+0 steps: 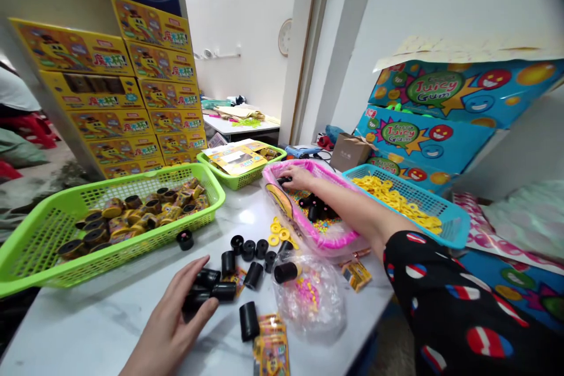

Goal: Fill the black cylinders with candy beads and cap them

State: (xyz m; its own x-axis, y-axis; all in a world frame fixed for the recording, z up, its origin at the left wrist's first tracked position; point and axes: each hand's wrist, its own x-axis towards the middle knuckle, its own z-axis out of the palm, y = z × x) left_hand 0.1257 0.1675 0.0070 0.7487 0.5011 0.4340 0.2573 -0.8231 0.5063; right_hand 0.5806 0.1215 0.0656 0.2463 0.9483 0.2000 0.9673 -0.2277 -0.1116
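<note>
Left hand [170, 329] cups 3 matt black plastic cylinders [209, 289] in a narrow wrap above the white marble-effect table [110, 329]. Right hand [302, 177] reaches into a pink-rimmed tub [311, 168] of multicoloured candy beads [326, 226]; its fingers [285, 179] meet a black plastic cylinder [280, 180], grip undeterminable. Step judged: gathering cylinders. Next move calls for secure closure before lifting.

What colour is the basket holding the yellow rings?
The basket is light blue, best seen in the head view.
</note>
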